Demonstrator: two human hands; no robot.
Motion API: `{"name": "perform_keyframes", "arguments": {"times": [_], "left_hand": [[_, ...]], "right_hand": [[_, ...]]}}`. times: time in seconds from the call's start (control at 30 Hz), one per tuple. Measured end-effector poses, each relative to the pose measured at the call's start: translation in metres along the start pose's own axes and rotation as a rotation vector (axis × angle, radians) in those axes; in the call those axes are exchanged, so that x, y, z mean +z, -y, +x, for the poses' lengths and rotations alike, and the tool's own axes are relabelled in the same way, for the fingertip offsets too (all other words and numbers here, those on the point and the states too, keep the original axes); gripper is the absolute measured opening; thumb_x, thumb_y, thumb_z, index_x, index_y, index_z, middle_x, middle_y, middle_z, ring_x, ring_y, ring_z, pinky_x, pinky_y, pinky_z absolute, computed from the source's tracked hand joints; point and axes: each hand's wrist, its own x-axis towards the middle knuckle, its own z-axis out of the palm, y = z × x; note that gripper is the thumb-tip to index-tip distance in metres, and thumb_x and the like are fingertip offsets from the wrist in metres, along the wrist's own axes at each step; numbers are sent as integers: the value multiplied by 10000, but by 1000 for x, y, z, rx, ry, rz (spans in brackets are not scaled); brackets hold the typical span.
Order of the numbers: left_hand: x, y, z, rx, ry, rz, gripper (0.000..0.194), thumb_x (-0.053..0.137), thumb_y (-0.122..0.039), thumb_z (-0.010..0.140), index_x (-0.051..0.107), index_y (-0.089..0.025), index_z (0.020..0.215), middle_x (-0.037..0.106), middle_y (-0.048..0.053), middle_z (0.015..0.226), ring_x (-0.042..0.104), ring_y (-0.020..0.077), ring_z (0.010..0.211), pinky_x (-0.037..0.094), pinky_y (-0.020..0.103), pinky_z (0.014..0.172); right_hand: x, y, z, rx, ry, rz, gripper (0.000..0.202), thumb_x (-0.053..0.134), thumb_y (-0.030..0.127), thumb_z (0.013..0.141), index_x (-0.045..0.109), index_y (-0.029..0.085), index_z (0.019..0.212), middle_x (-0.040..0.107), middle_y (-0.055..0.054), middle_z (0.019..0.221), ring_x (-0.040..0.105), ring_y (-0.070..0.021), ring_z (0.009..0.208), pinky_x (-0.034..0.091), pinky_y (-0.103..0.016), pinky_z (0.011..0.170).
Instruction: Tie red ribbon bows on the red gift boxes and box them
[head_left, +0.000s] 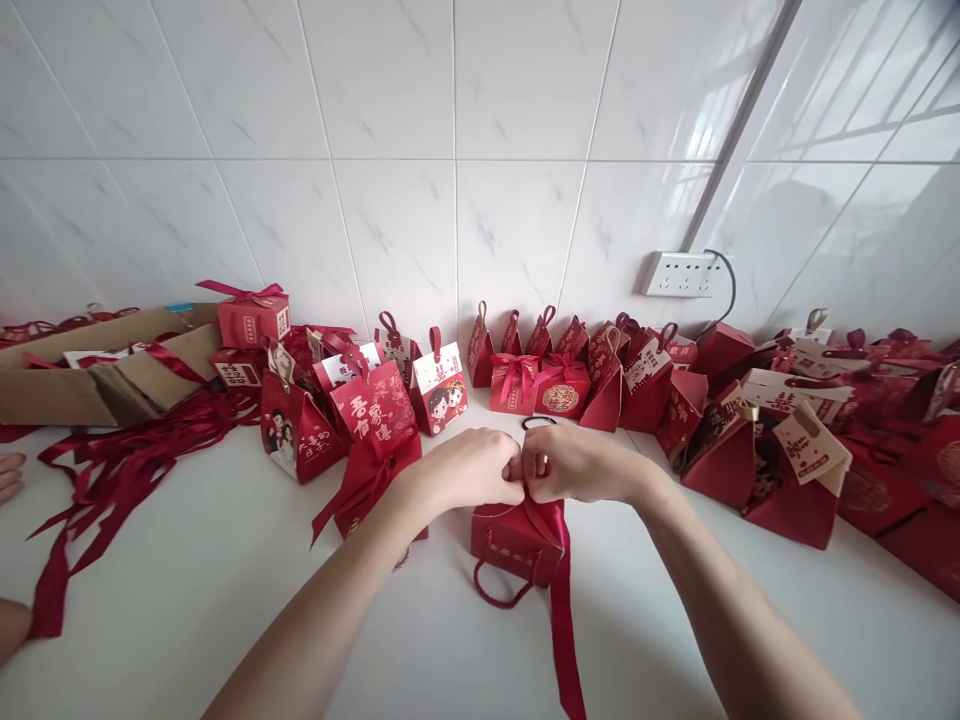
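A small red gift box (504,545) with a rope handle (504,602) drooping at its front stands on the white table before me. Over its top edge runs a dark red ribbon (564,620), one long tail of which hangs down to the right and toward me. My left hand (480,465) is closed just above the box, its knuckles against the other hand. Closed in the same way, my right hand (574,463) pinches at the ribbon on top. The fingertips and any knot between them are hidden.
Finished-looking red boxes (379,400) stand left of centre, and more (787,450) crowd the right. Loose ribbons (127,460) lie by an open cardboard box (135,385). Another person's hand (10,477) shows at the left edge. A power strip (681,274) sits against the tiled wall.
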Motion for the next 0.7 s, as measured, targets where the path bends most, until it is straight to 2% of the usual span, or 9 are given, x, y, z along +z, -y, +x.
{"name": "perform_keyframes", "arguments": {"times": [0.2,0.37,0.5,0.7], "left_hand": [[-3,3,3,-1,-6,0,82,514,-257,662,450,-212,636,570,10,718,477,137,549,197,278,426],[-9,-5,-2,45,-89,-6,79,498,-267,683,462,-208,645,592,15,731,517,150,589,242,274,441],[-15,-14,-8,19,-126,-1,67,484,-261,691,477,-205,655,605,11,727,522,143,566,273,270,444],[-19,-16,-11,-14,-157,22,88,494,-266,702,460,-204,650,584,-1,706,513,138,575,294,261,455]], "right_hand": [[0,-3,-1,35,-20,37,198,503,128,585,321,196,545,353,42,614,265,-63,465,179,-237,394],[-6,3,-7,27,-69,-41,97,511,152,632,433,192,592,471,33,583,387,-91,507,254,-237,441],[-8,6,-13,44,-103,-9,40,503,168,685,519,181,651,577,1,648,485,-119,570,333,-239,501],[-6,7,-15,10,-185,-19,66,511,149,719,552,176,675,622,-20,712,542,-144,641,403,-255,590]]}}
